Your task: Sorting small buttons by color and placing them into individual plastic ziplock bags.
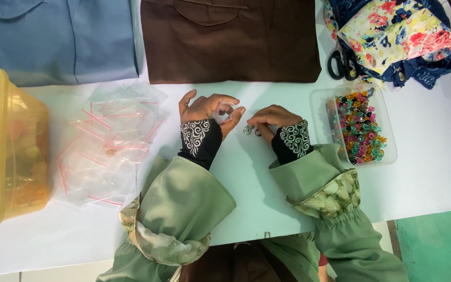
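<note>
Left hand fingers curl around a small clear plastic bag; right hand fingertips pinch small silver metal buttons — beyond them, the clear rectangular tub of coloured beads.

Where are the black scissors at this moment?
In the head view, the scissors lie top right, between the brown cloth and the floral fabric.
</note>
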